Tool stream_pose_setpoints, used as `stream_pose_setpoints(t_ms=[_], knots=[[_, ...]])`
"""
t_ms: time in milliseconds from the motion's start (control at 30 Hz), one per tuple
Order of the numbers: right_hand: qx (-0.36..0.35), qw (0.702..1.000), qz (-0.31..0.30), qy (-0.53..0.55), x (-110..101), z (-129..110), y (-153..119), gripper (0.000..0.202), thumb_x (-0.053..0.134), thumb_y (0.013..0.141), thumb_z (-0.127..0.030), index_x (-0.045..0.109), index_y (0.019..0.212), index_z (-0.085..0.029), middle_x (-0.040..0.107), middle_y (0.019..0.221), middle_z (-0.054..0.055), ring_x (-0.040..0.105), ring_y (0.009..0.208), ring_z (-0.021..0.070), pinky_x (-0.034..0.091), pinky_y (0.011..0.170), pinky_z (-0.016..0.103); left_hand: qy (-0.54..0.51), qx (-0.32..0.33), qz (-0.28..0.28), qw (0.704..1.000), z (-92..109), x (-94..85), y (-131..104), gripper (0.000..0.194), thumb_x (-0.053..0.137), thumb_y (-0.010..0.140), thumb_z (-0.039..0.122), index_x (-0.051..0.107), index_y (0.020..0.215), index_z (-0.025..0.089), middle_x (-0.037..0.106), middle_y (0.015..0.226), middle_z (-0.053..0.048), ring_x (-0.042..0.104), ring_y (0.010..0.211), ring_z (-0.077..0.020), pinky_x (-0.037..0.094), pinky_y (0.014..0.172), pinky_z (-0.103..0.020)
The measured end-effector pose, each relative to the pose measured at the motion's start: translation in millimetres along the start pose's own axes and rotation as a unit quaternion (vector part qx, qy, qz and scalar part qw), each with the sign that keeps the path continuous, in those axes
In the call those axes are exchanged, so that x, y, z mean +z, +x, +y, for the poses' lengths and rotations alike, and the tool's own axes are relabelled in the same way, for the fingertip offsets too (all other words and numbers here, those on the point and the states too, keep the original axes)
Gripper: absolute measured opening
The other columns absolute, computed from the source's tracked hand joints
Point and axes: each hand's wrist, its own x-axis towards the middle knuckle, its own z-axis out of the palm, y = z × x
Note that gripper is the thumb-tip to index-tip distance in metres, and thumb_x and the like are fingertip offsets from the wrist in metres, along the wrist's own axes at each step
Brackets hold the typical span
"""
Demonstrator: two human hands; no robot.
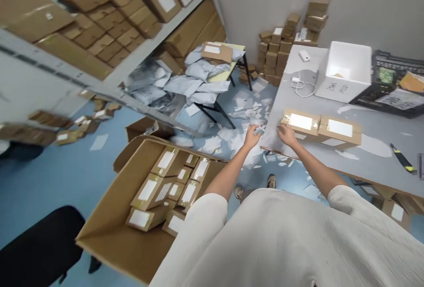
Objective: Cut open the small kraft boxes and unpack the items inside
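Brown cardboard makes up the two small boxes (320, 129) lying end to end near the front left corner of your grey desk (374, 139); each is flat and oblong, with a blank-looking white label on top and clear tape across the join. Your right hand (286, 136) rests at the left end of the nearer box, fingers loosely curled against it, touching rather than clasping. Your left hand (252, 136) hovers just off the desk's left edge, fingers spread and holding nothing.

Farther back on the desk stands a white foam box (346, 73) with dark scrawl on its front that you cannot read, a white charger and cable (300, 84) beside it, and a black crate (394, 84) at the right edge. A black and yellow cutter (402, 159) lies near the front right.

Below, the blue floor (66, 172) is strewn with white paper scraps. A large open carton (132, 216) at your left holds many labelled small boxes. Metal shelving (99, 26) carries more cartons, and grey mailer bags (198, 79) are heaped on a small table by the wall.
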Motion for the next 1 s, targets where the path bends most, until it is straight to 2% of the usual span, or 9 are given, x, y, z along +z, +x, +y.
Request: stream_pose_setpoints(t_ms=[267, 400, 533, 667, 800, 1000], knots=[[-0.140, 0.983, -0.108, 0.043, 103, -119, 21, 0.042, 0.055, 0.093, -0.031, 0.078, 0.127, -0.024, 0.068, 0.148, 0.013, 0.059, 0.140, 0.0352, 0.044, 0.123, 0.059, -0.009, -0.066, 0.165, 0.984, -57, -131.6, -73, 0.044, 0.069, 0.084, 0.013, 0.073, 0.126, 0.025, 0.061, 0.148, -0.011, 0.070, 0.121, -0.0261, 0.059, 0.108, -0.046], [-0.205, 0.964, -0.162, 0.058, 152, -189, 14, 0.042, 0.054, 0.092, -0.029, 0.078, 0.126, -0.022, 0.070, 0.143, 0.014, 0.061, 0.140, 0.0324, 0.045, 0.124, 0.055, -0.019, -0.104, 0.236, 0.966, -86, -194.6, -119, 0.041, 0.067, 0.085, 0.014, 0.073, 0.125, 0.023, 0.060, 0.147, -0.012, 0.070, 0.122, -0.0258, 0.055, 0.116, -0.048], [-0.250, 0.945, -0.202, 0.066, 197, -256, 0, 0.041, 0.053, 0.091, -0.027, 0.077, 0.124, -0.023, 0.073, 0.139, 0.012, 0.064, 0.136, 0.0302, 0.047, 0.124, 0.051, -0.034, -0.119, 0.277, 0.953, -115, -249.5, -162, 0.040, 0.066, 0.084, 0.014, 0.073, 0.122, 0.023, 0.065, 0.137, -0.011, 0.068, 0.125, -0.0259, 0.053, 0.118, -0.047], [-0.270, 0.929, -0.246, 0.064, 248, -312, -15, 0.042, 0.053, 0.090, -0.025, 0.078, 0.124, -0.023, 0.075, 0.135, 0.011, 0.065, 0.134, 0.0300, 0.049, 0.121, 0.051, -0.052, -0.149, 0.318, 0.935, -147, -298.4, -202, 0.043, 0.066, 0.085, 0.015, 0.073, 0.126, 0.023, 0.069, 0.133, -0.011, 0.069, 0.123, -0.0268, 0.053, 0.117, -0.048], [-0.266, 0.915, -0.298, 0.056, 304, -357, -30, 0.042, 0.053, 0.091, -0.027, 0.078, 0.126, -0.022, 0.075, 0.135, 0.012, 0.067, 0.131, 0.0298, 0.051, 0.119, 0.051, -0.075, -0.199, 0.346, 0.914, -185, -341.7, -244, 0.042, 0.064, 0.087, 0.015, 0.073, 0.127, 0.023, 0.069, 0.136, -0.012, 0.068, 0.128, -0.0290, 0.052, 0.118, -0.050], [-0.267, 0.888, -0.372, 0.038, 385, -404, -55, 0.042, 0.055, 0.092, -0.026, 0.078, 0.128, -0.022, 0.075, 0.135, 0.012, 0.070, 0.126, 0.0294, 0.054, 0.117, 0.049, -0.096, -0.268, 0.392, 0.875, -242, -389.1, -314, 0.039, 0.065, 0.087, 0.017, 0.073, 0.126, 0.022, 0.070, 0.135, -0.014, 0.069, 0.128, -0.0306, 0.052, 0.117, -0.052]])
